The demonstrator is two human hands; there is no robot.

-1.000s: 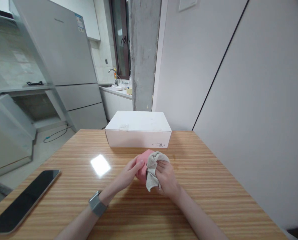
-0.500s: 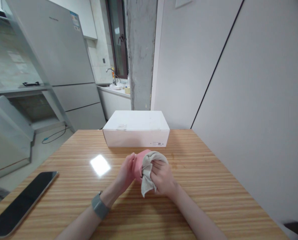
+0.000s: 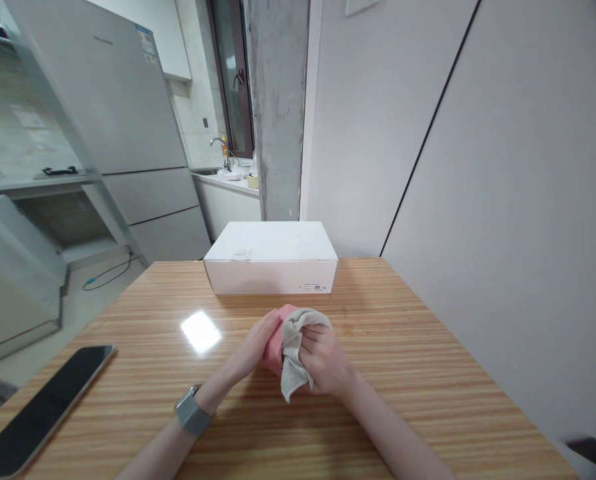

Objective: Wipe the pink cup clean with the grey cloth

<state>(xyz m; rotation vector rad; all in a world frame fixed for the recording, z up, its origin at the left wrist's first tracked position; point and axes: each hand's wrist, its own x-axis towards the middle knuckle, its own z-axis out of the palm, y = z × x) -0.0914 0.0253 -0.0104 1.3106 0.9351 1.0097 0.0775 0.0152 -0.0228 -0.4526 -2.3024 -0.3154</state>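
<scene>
The largest thing before me is the white wall (image 3: 488, 200), which stands along the right side of the table. To the left, behind, there is the grey fridge (image 3: 113, 113), and its doors are closed. Then comes the wooden table (image 3: 418, 380), over which both my arms are stretched. At its far end lies a white box (image 3: 272, 276), closed, with small printing on its front.

Nearer to me, in the middle of the table and in front of the box, are my two hands. My right hand (image 3: 323, 357) is gripping a grey cloth (image 3: 293, 363); the fingers are bent and press into its folds, and one corner of it hangs down. The cloth lies against the right side of a pink container (image 3: 274, 351), so much of this container is covered. My left hand (image 3: 253, 345) holds the container from its left side, with the fingers close together and laid along it. I cannot tell if its bottom touches the table.

A dark phone (image 3: 45, 407) lies flat near the left edge. The smallest is the grey watch (image 3: 193, 412) on my left wrist.
</scene>
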